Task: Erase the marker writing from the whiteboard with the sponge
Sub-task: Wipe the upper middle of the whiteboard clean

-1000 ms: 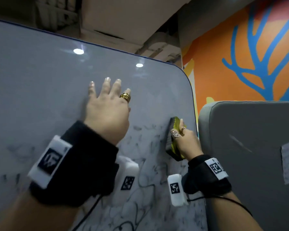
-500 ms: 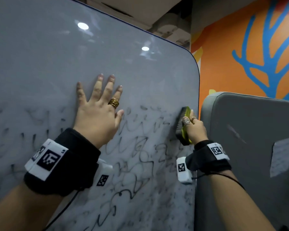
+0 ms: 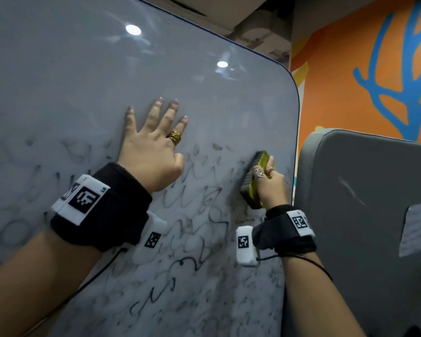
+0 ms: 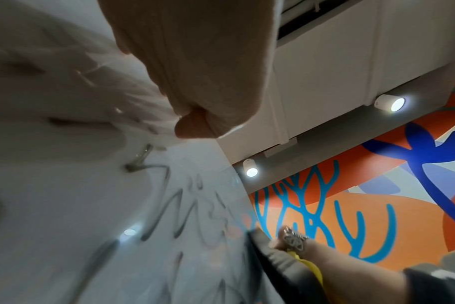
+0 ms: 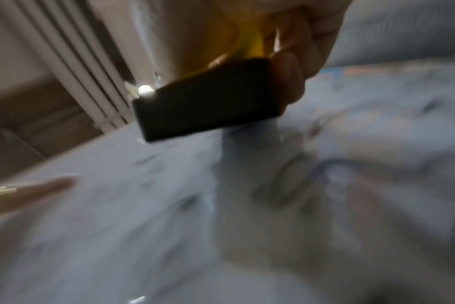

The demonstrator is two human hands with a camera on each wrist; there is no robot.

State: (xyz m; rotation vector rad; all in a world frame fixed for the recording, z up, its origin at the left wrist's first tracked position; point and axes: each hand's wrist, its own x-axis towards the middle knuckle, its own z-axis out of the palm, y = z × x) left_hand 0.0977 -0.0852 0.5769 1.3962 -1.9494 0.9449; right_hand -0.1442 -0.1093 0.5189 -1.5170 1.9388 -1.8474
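A tall whiteboard [image 3: 88, 76] fills the left of the head view. Black marker writing [image 3: 192, 215] covers its lower half, while its upper part is wiped to a grey haze. My left hand [image 3: 153, 144] lies flat on the board with fingers spread, just above the scribbles. My right hand [image 3: 271, 186] grips a yellow sponge with a dark pad [image 3: 254, 181] and presses the pad against the board near its right edge. The left wrist view shows the sponge [image 4: 281, 261] and board writing [image 4: 185, 207]; in the blurred right wrist view the sponge's dark pad [image 5: 208, 98] touches the board [image 5: 325, 185].
A grey padded panel [image 3: 365, 215] with a paper note [image 3: 416, 229] stands right of the board. Behind it is an orange wall with a blue coral pattern [image 3: 387, 76]. Ceiling spotlights [image 4: 391, 105] shine overhead.
The view has tilted down, showing more writing. My right hand has kept the sponge at the board's right edge, and the left hand has stayed flat on the board.
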